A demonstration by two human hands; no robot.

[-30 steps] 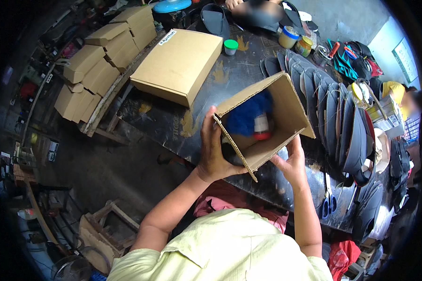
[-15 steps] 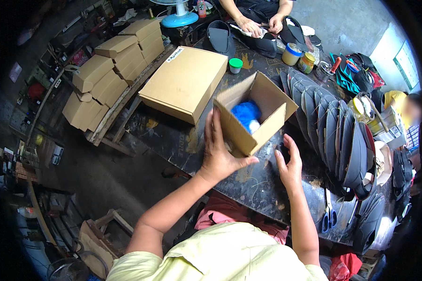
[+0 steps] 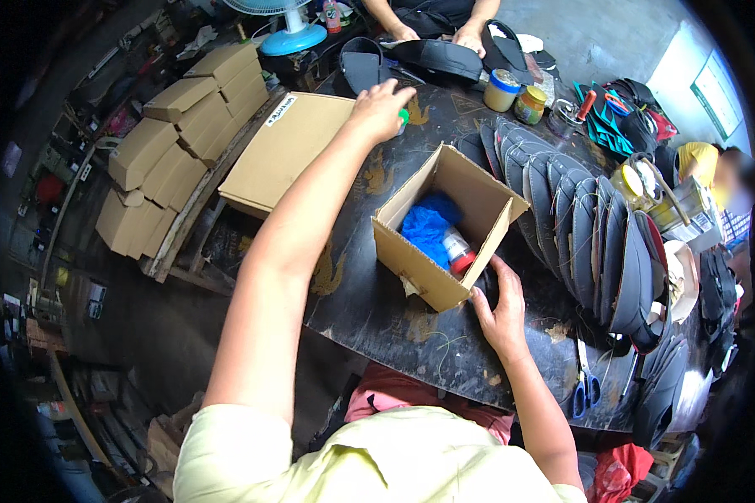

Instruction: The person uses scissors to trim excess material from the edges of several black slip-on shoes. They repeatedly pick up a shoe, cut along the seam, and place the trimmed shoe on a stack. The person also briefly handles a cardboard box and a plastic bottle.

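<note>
An open cardboard box [image 3: 419,272] stands on the dark table in front of me. Inside it are a crumpled blue plastic bag [image 3: 429,226] and a clear container with a red lid [image 3: 460,258]. My right hand [image 3: 503,312] rests against the box's near right corner, thumb and fingers apart. Over the far right end of a closed flat carton [image 3: 287,155], my left hand [image 3: 379,111] reaches out with its fingers spread. It is right at a small tub with a green lid [image 3: 404,116], which it partly hides; no firm grip shows.
A row of black curved shoe-upper-like pieces [image 3: 575,226] lines the table's right side, with blue-handled scissors [image 3: 585,387] nearer. Jars [image 3: 501,90] stand farther back. Folded cartons [image 3: 172,159] are stacked at left. Across the table, another person's hands [image 3: 470,38] handle a black piece.
My left hand has left the box and moved far forward to the green-lidded tub. The box now stands lower on the table, and my right hand has come against its corner.
</note>
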